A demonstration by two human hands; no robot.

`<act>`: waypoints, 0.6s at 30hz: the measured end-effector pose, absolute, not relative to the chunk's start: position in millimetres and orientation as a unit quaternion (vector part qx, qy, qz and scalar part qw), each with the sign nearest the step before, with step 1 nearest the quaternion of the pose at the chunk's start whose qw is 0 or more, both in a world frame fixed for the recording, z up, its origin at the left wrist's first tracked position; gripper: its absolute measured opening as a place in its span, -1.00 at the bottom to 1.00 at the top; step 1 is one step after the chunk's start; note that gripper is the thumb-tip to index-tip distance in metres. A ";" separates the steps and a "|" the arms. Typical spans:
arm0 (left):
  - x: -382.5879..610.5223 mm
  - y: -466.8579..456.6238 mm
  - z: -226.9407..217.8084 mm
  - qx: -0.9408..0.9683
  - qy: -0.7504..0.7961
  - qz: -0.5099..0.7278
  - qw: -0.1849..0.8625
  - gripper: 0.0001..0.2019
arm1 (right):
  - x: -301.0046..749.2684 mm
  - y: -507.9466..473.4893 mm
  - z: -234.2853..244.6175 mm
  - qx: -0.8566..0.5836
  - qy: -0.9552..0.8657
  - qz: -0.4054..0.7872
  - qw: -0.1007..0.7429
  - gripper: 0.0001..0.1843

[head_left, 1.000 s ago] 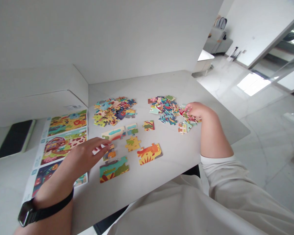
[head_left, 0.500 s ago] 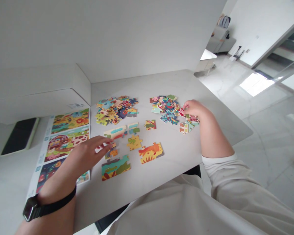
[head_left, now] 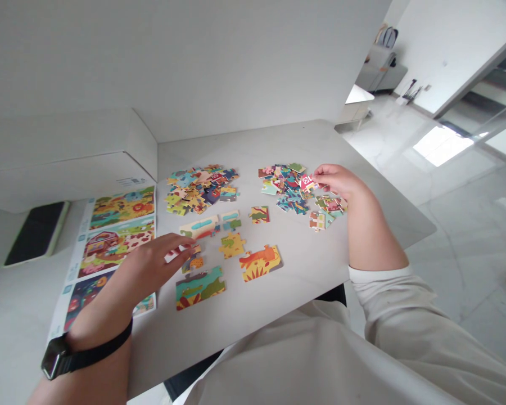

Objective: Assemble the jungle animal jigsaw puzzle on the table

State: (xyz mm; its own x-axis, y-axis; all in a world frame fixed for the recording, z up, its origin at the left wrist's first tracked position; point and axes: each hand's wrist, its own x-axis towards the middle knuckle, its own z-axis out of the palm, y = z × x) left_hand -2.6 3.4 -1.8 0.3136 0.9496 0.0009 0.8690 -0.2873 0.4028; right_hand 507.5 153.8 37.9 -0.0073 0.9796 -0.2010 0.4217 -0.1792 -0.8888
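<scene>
My right hand (head_left: 337, 180) pinches a red puzzle piece with a white crossed window (head_left: 306, 181), lifted at the right side of the right-hand pile of puzzle pieces (head_left: 290, 194). My left hand (head_left: 152, 264) hovers beside the picture sheet (head_left: 117, 246), its thumb and fingers closed around a red-and-white puzzle piece (head_left: 172, 253), mostly hidden. Near its fingertips lie a piece with an orange spotted shape (head_left: 196, 262) and a joined strip with a blue cloud (head_left: 202, 226). Closer to me are a joined crocodile section (head_left: 200, 288) and a joined yellow-orange section (head_left: 261, 262).
Another pile of puzzle pieces (head_left: 198, 188) sits at the table's back left. Loose pieces include a yellow one (head_left: 231, 244) and a brown-green one (head_left: 259, 214). A phone (head_left: 37, 233) lies at far left, before a white box (head_left: 67, 146). The table edge (head_left: 388, 191) slopes off at right.
My right hand has lifted the red window piece from the pile and drawn it slightly up and left, turning it more into view. The left hand stays nearly still.
</scene>
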 end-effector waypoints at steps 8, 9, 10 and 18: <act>1.5 3.0 -0.1 0.791 0.576 0.130 0.161 -0.48 | 505.1 150.6 41.9 -0.638 -0.562 0.450 0.274 -0.75; 2.4 2.9 0.7 0.792 0.575 0.130 0.160 -0.47 | 505.4 150.7 41.7 -0.640 -0.567 0.448 0.261 -0.76; 3.2 2.8 1.5 0.792 0.574 0.130 0.160 -0.46 | 505.7 150.9 41.1 -0.643 -0.572 0.446 0.245 -0.77; 2.9 2.0 0.3 0.791 0.576 0.129 0.163 -0.43 | 501.4 150.4 30.1 -0.597 -0.681 0.424 0.033 -0.87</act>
State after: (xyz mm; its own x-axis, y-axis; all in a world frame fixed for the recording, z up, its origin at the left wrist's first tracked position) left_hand 2.9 2.0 0.3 0.3030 0.9528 0.0174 0.8686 -0.2836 0.4063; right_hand 501.4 150.4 30.1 -0.2860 0.8401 -0.4609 0.7845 -0.0709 -0.6161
